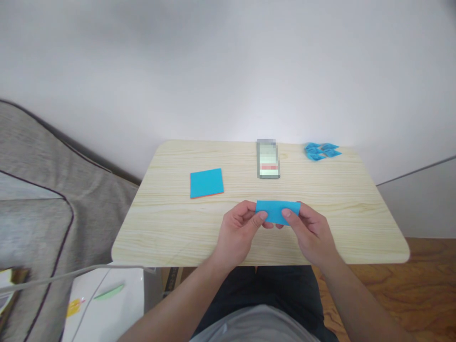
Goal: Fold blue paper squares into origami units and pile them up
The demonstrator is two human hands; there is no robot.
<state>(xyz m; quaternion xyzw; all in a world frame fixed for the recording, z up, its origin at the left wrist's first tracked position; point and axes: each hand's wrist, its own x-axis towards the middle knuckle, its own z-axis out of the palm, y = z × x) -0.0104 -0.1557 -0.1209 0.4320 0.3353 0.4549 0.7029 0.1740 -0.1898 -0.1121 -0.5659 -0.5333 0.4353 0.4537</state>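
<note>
Head view: left hand point(239, 227) and right hand point(309, 229) both pinch blue paper point(278, 211) over worktop point(171, 228), 6 o'clock edge. Risk: uneven pinch could skew crease.

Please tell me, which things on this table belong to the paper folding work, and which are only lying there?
In the work:
- folded blue paper, pinched by the left hand and the right hand
- blue paper pad
- small folded blue pieces at the far right corner

Only lying there:
- phone, flat on the wooden table
- grey sofa at the left
</note>
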